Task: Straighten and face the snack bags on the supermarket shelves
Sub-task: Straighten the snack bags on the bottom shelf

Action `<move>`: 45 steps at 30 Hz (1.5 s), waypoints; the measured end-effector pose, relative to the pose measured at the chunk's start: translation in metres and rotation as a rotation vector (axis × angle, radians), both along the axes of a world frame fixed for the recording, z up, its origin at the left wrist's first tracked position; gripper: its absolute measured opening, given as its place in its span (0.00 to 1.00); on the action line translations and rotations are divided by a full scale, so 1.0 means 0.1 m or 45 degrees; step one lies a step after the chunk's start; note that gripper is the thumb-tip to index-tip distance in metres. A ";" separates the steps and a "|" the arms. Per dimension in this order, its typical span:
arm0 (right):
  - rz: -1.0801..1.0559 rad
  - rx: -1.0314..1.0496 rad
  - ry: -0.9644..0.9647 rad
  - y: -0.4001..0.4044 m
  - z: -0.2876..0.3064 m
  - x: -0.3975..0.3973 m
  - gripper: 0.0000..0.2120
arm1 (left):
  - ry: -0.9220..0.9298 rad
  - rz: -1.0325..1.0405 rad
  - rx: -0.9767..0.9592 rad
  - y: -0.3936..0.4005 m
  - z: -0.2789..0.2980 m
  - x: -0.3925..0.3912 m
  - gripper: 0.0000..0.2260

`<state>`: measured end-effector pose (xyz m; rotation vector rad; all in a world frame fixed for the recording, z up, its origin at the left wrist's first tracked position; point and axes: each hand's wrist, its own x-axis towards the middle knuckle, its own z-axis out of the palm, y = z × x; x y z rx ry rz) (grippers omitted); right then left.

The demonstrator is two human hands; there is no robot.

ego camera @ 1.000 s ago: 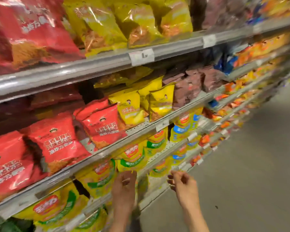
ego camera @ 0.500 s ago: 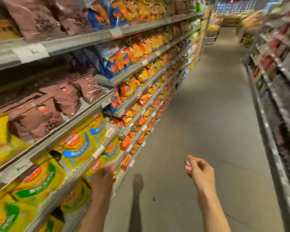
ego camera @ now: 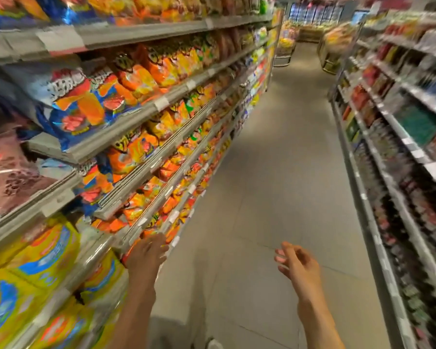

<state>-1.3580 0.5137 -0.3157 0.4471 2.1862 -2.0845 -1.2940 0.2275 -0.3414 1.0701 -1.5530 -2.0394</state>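
**Aisle inspection: snack shelving at left, both hands low in frame**

The aisle floor (ego camera: 275, 172) ran from 6 o'clock toward 12 o'clock, grey and tiled. The snack shelves (ego camera: 146, 109) filled the 9 o'clock side in stacked grey tiers with white price tags on the rails; tag print was too blurred to read. A second shelving run (ego camera: 400, 147) stood at 3 o'clock, its stock smeared by motion.

Blue-and-orange snack bags (ego camera: 86, 109) lay tilted on an upper tier at 10 o'clock; white lettering on them was visible but not legible. Orange-and-yellow bags (ego camera: 141, 79) crowded the tiers beyond. Yellow bags with blue bands (ego camera: 43, 258) sat at 8 o'clock on the lower tiers, and brown bags (ego camera: 8, 177) at 9 o'clock.

The left hand (ego camera: 146, 258) was at 6 o'clock against a lower shelf rail, fingers forward among orange bags; whether it gripped anything could not be told. The right hand (ego camera: 296, 265) was at 5 o'clock over the floor, fingers loosely curled, holding nothing.
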 end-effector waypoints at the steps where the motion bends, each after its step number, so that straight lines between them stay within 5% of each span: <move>1: 0.003 0.000 0.013 -0.04 0.02 -0.25 0.06 | 0.029 0.029 0.003 -0.02 0.02 -0.25 0.05; 8: 0.127 0.052 0.045 -0.55 0.14 -1.73 0.05 | 0.051 0.090 -0.120 -0.33 0.17 -1.49 0.04; 16: 0.514 0.042 0.018 -1.73 -0.02 -2.82 0.05 | 0.029 0.361 -0.196 -0.94 0.21 -1.99 0.04; 34: 1.482 0.008 0.203 -4.32 -0.40 -4.93 0.02 | -0.229 1.335 -0.158 -1.73 -0.16 -3.20 0.07; 39: 1.651 0.212 0.617 -4.77 -0.55 -5.16 0.02 | -0.309 1.531 -0.274 -1.73 -0.19 -3.46 0.15; 45: 1.855 0.193 0.513 -5.28 -0.55 -5.10 0.17 | -0.438 1.501 -0.455 -2.05 -0.19 -3.42 0.31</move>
